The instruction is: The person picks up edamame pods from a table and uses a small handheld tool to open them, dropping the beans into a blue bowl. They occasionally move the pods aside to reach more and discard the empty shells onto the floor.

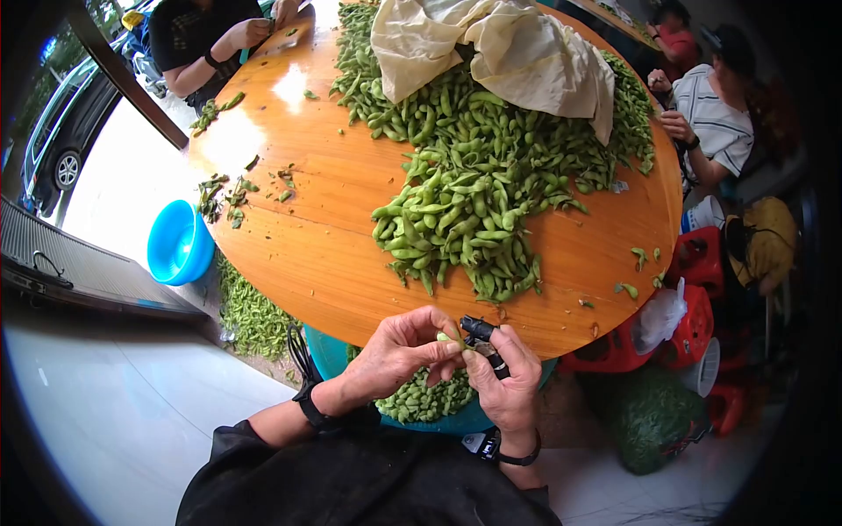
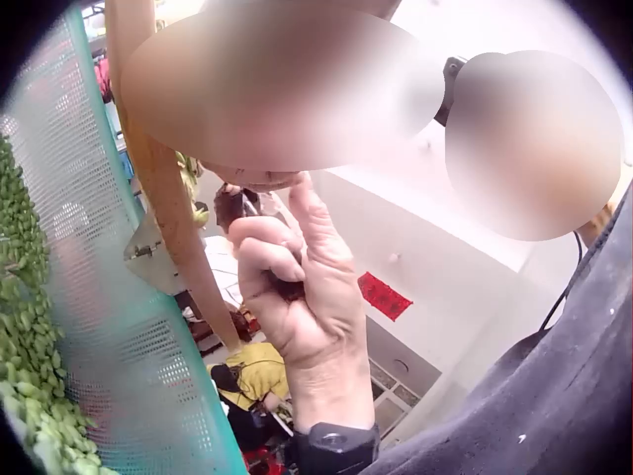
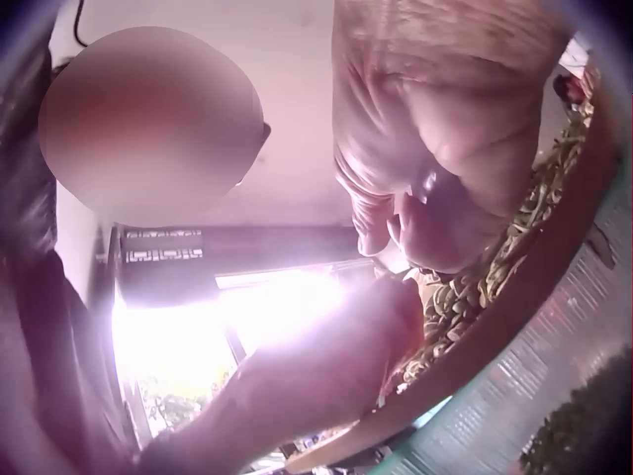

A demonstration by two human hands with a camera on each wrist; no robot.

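Observation:
Both hands meet at the near edge of the wooden table, over a teal mesh basket [image 2: 163, 396] holding shelled green soybeans [image 1: 425, 399]. Between finger and thumb, the left hand [image 1: 405, 349] pinches a green soybean pod [image 1: 445, 337]. The right hand [image 1: 507, 379] grips the same pod's other end, its fingertips right beside the left ones. Black wrapping [image 1: 476, 328] covers a right fingertip. In the right wrist view the fingers hide most of the pod. Just beyond the hands lies a big heap of unopened soybean pods [image 1: 465, 206].
A cream cloth [image 1: 500, 53] drapes over the heap on the round table [image 1: 316, 237]. A blue basin [image 1: 180, 243] and spilled pods [image 1: 250, 302] are at left. Red stools [image 1: 693, 324] and a green net sack [image 1: 653, 421] stand at right. Other people sit around the table.

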